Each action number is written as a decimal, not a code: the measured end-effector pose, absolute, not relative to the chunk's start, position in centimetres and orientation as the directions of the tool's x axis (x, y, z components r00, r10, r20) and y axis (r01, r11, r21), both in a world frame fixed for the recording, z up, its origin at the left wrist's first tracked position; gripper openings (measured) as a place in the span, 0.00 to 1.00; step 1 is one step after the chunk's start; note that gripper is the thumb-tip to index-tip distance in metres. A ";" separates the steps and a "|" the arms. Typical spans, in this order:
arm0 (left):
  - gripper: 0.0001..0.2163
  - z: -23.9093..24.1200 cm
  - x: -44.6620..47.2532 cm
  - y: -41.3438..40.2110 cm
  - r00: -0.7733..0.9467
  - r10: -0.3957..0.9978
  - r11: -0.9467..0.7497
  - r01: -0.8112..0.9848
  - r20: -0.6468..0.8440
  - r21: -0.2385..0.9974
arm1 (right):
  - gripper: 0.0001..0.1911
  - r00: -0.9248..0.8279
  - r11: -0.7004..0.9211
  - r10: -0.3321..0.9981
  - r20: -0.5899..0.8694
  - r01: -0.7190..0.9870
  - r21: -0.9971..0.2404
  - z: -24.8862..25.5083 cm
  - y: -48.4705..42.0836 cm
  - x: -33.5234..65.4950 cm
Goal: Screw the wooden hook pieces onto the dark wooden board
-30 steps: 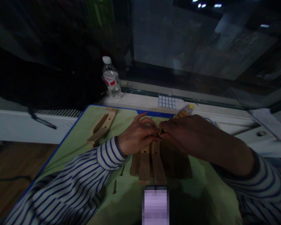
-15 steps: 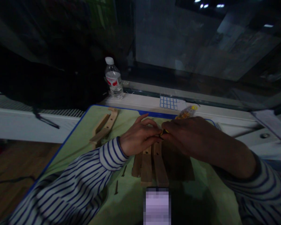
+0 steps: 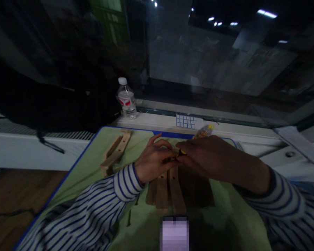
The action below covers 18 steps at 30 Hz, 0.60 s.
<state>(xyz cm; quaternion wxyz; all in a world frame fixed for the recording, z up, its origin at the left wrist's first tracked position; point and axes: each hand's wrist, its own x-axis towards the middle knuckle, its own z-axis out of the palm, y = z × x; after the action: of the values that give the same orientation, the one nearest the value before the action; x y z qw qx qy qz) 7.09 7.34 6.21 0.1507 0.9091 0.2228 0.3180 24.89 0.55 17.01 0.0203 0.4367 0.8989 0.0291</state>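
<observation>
Several wooden slats (image 3: 170, 190) lie side by side on a green mat (image 3: 94, 164) in front of me. My left hand (image 3: 153, 158) and my right hand (image 3: 204, 155) meet above the slats' far ends. The right hand's fingers are closed on a small tool with a yellow and black tip (image 3: 181, 152). My left hand pinches at the same spot, forefinger raised; what it pinches is too small to name. Both arms wear striped sleeves.
A second wooden piece with holes (image 3: 116, 151) lies at the mat's far left. A water bottle (image 3: 126, 98) stands on the white sill. A blue grid sheet (image 3: 186, 122) and a small bag of yellow bits (image 3: 204, 131) lie beyond my hands. Loose screws (image 3: 129, 216) rest near my left sleeve.
The view has tilted slightly, so everything sits a little lower in frame. Both hands stay together over the slats' ends with barely any movement.
</observation>
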 end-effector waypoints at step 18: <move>0.05 6.6 7.0 7.3 0.743 0.499 -0.843 0.296 0.446 0.449 | 0.12 -0.598 0.596 0.798 -0.073 0.801 -0.049 17.4 0.6 25.2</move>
<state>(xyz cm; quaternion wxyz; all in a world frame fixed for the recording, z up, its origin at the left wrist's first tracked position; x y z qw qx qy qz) 7.05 7.35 6.64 0.1776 0.9165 0.2169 0.2853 25.22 0.56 17.42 0.0217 0.4478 0.8931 -0.0381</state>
